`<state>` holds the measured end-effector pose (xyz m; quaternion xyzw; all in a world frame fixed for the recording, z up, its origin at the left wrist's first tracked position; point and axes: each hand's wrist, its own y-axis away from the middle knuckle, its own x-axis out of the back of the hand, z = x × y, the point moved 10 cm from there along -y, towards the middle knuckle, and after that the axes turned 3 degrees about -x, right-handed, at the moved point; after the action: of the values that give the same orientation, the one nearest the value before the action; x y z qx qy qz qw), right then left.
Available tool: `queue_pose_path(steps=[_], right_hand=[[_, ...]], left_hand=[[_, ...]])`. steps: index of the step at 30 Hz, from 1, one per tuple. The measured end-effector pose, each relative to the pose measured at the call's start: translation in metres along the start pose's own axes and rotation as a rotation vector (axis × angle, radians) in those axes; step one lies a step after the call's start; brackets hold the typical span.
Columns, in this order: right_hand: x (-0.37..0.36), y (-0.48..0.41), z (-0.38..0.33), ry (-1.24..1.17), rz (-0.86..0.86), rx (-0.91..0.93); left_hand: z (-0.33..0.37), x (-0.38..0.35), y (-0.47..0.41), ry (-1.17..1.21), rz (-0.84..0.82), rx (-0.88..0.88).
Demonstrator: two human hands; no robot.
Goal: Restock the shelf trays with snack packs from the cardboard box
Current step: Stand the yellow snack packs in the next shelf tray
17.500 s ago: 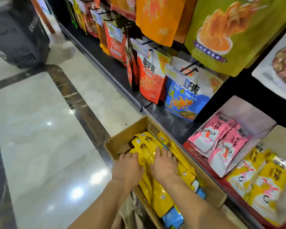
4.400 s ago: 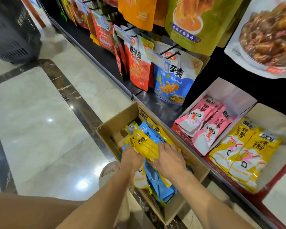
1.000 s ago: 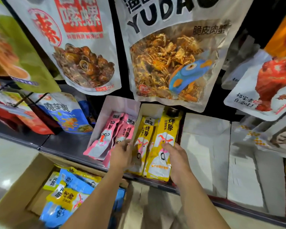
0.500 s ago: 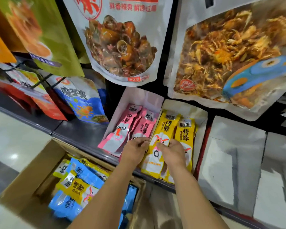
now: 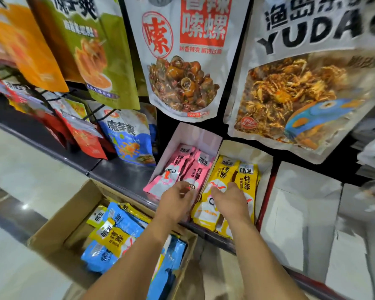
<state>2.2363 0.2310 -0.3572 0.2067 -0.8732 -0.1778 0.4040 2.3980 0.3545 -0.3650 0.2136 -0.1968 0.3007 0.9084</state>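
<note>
Two white shelf trays stand side by side. The left tray (image 5: 195, 135) holds pink snack packs (image 5: 178, 165). The right tray (image 5: 247, 149) holds yellow snack packs (image 5: 247, 176). My left hand (image 5: 175, 202) is at the front of the pink tray, its fingertips touching the lower end of a pink pack. My right hand (image 5: 230, 200) rests flat on the yellow packs. Neither hand carries a pack. The cardboard box (image 5: 59, 221) sits on the floor at lower left, with blue packs (image 5: 126, 221) and yellow packs (image 5: 113, 237) inside.
White trays (image 5: 299, 204) with nothing visible in them stand to the right of the yellow one. Large snack bags (image 5: 182, 61) hang on hooks above the trays. More bags (image 5: 128, 139) hang to the left over the dark shelf ledge (image 5: 117, 176). Polished floor (image 5: 20, 169) lies at left.
My left hand has shifted left from the yellow packs to the front of the pink tray. My right hand stays on the yellow packs. The view has tilted slightly.
</note>
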Motion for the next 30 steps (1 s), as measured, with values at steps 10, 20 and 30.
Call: queue_pose_path(steps=[10, 20, 30], right_hand=[[-0.019, 0.076, -0.045, 0.184, -0.020, 0.227], [-0.104, 0.125, -0.060, 0.377, -0.175, 0.391], [-0.143, 0.118, -0.080, 0.536, -0.151, 0.511]], left_hand=[[-0.067, 0.108, 0.088, -0.137, 0.230, 0.150], [-0.209, 0.129, 0.119, 0.049, 0.253, 0.562], [-0.234, 0.083, 0.114, -0.073, 0.127, 0.918]])
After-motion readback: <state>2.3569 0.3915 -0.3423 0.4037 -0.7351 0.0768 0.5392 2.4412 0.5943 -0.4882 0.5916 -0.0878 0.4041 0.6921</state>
